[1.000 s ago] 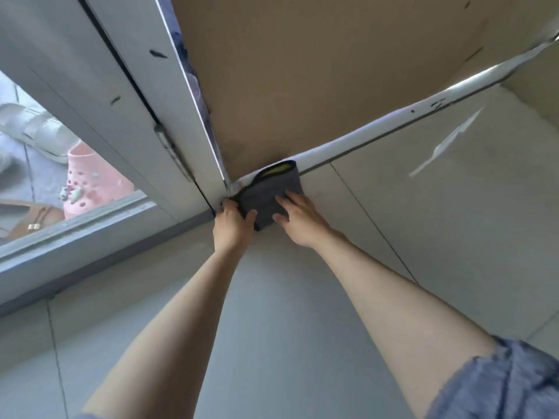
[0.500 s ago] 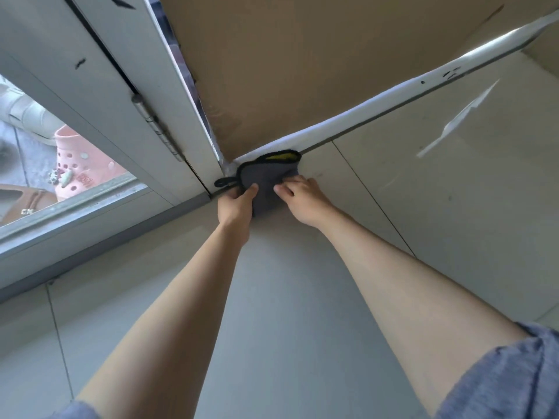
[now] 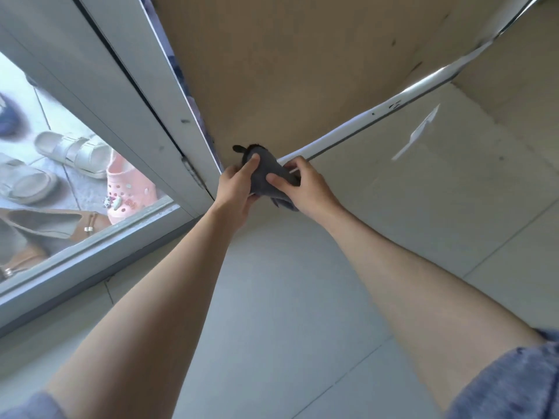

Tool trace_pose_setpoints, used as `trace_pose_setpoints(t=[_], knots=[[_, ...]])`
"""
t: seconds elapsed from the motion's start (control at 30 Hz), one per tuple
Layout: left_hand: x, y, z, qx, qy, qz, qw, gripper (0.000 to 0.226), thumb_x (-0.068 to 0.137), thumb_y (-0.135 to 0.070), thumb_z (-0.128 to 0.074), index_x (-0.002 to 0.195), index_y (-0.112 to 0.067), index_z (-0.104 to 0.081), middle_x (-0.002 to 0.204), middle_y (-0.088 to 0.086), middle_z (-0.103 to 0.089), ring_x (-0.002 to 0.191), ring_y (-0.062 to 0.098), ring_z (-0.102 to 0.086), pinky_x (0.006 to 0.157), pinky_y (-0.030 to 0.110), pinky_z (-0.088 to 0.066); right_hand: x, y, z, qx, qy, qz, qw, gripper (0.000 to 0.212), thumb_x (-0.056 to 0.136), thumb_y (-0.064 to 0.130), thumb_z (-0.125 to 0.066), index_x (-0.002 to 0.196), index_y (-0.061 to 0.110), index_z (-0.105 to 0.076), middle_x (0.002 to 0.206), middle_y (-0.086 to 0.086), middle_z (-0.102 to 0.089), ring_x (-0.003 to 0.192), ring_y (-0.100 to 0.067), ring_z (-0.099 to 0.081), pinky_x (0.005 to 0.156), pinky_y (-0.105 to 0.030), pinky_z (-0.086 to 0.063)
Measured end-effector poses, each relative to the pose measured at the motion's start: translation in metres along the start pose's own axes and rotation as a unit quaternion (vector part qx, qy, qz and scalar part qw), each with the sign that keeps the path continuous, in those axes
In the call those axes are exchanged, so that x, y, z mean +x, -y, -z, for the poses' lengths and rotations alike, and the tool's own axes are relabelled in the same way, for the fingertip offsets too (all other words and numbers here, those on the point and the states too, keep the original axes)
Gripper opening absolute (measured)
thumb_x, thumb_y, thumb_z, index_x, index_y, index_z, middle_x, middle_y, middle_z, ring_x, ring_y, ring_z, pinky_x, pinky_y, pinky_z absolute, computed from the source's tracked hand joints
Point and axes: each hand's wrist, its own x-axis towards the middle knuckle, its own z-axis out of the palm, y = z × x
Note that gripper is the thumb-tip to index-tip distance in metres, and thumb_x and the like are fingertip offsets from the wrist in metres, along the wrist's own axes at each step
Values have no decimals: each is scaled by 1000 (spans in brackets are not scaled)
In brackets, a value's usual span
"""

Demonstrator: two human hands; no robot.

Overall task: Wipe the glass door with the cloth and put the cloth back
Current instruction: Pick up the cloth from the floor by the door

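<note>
1. Cloth [image 3: 266,176], dark grey, held off the floor [image 3: 287,297] in the corner where the door frame [image 3: 169,116] meets the brown board [image 3: 287,71]; small loop at its top end
2. Left hand [image 3: 234,192] closed on the cloth's left side, thumb pressed across the front; grip looks meant to steady the fabric
3. Right hand [image 3: 305,186] closed on the cloth's right side, thumb on the front, fingers wrapped behind; lower corner of cloth hangs free beneath it
4. Two-hand hold reads as gathering or refolding into a pad for wiping, though setting it back down cannot be ruled out
5. Glass door [image 3: 60,161] lies left of the hands, apart from the cloth; sandals [image 3: 69,149] and a pink clog [image 3: 127,189] visible through it
6. Whether the glass is already wiped cannot be judged from this view
</note>
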Motion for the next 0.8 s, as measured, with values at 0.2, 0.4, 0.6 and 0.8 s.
trace_pose_setpoints(t=[0.2, 0.4, 0.6, 0.8], knots=[[-114, -115, -30, 180, -85, -179, 963, 26, 88, -28, -58, 113, -25, -50, 94, 6, -65, 92, 25, -62, 80, 36, -53, -64, 131, 69, -30, -27, 20, 999, 34, 82, 44, -65, 89, 11, -58, 78, -4, -63, 72, -21, -59, 61, -29, -43], [-247, -259, -81, 349, -53, -355, 866, 30, 97, -33, -42, 115, -19, -61, 119, 5, -51, 99, 17, -51, 78, 22, -35, -125, 305, 162, 17, -61, 56, 996, 34, 89, 40, -57, 89, 7, -66, 78, -7, -67, 78, -24, -63, 69, -33, -48], [-395, -387, -90, 355, -71, -487, 795, 28, 97, -28, -44, 119, -16, -58, 133, 4, -45, 124, 23, -38, 97, 24, -30, -202, 474, 226, 89, -51, 96, 990, 34, 88, 43, -57, 83, 11, -68, 76, -6, -67, 76, -22, -64, 65, -29, -47], [-511, -483, -25, 359, -99, -560, 740, 30, 93, -36, -49, 110, -13, -58, 114, 3, -58, 106, 20, -52, 91, 34, -44, -274, 616, 221, 96, 45, 147, 983, 48, 83, 47, -62, 91, 0, -67, 80, -10, -68, 73, -21, -63, 64, -29, -48]])
